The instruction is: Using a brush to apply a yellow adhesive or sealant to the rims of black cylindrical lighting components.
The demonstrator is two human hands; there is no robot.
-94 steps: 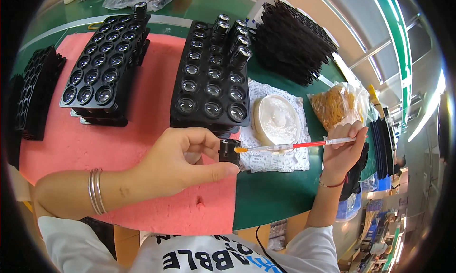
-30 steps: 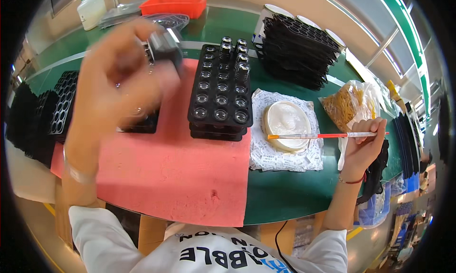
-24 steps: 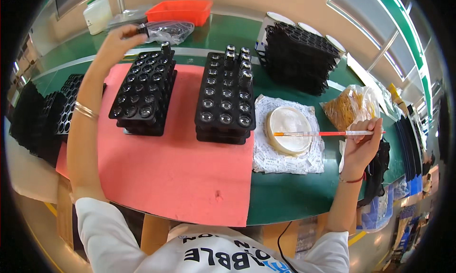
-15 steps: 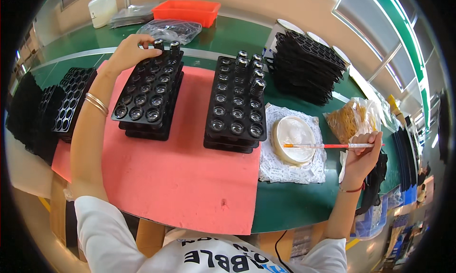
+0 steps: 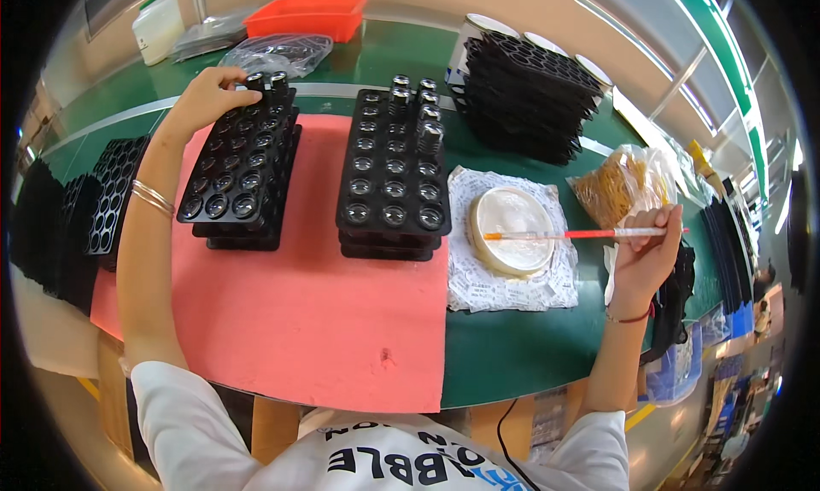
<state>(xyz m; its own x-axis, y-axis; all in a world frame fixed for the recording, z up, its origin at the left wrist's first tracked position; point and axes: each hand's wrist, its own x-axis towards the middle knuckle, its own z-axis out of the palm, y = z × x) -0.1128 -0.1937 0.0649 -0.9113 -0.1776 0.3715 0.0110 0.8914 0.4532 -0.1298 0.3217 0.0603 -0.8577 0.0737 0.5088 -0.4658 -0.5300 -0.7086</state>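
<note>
At the far end of the left black tray (image 5: 202, 199), my left hand (image 5: 207, 100) pinches a shiny black cylinder (image 5: 254, 82). A second cylinder (image 5: 279, 82) stands upright beside it. Round glassy-topped pieces fill the tray's other visible holes. My right hand (image 5: 647, 250) grips a thin brush (image 5: 589, 233) with a red handle. Its orange tip reaches over a round dish (image 5: 511, 260) holding whitish, glossy contents. Between the hands stands the right black tray (image 5: 377, 176), similarly filled, with several taller cylinders (image 5: 430, 137) rising from its far half.
Both trays rest on a pink mat (image 5: 307, 320) over a green table. A folded printed cloth (image 5: 465, 297) lies beneath the dish. Stacked black trays (image 5: 525, 98) stand back right, near a bag of tan bands (image 5: 617, 184). More perforated trays (image 5: 115, 192) sit left; a red bin (image 5: 307, 17) is behind.
The whole view has shifted, so everything sits a little further left and mostly higher in the picture. My left hand stays at the cylinder; my right still holds the brush over the dish.
</note>
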